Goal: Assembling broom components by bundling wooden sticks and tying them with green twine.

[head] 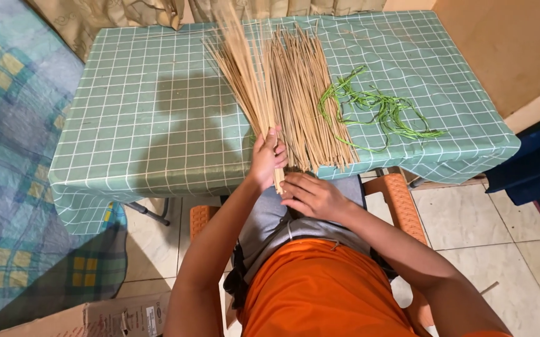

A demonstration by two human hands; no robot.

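1. Sticks: a bundle of thin, pale tan sticks [245, 81], long and straight, is held in the left hand [267, 156]. The bundle is pinched together at its near end and fans out toward the far edge of the table [151, 118]. It is tilted, with the far tips blurred.
2. Left hand: grip clamped around the near end of the bundle, at the near edge of the table. The stick ends poke out just below the fist.
3. Right hand [312, 196]: fingers loosely curled and partly apart, holding nothing that shows. Fingertips lie just beside the bundle's lower ends, below the table edge, over the lap. Contact with the sticks: cannot tell.
4. A second lot of the same sticks, a loose pile [304, 100], lies flat on the table just to the right of the held bundle, its near ends overhanging the table edge. Too many sticks to count in either lot.
5. Green strands [379, 112]: one tangled heap of thin, bright green strips on the table to the right of the pile. Number of strands cannot be counted.
6. Table: one, covered by a green cloth with a white grid.
7. Counts: two hands, two lots of sticks, one heap of strands.
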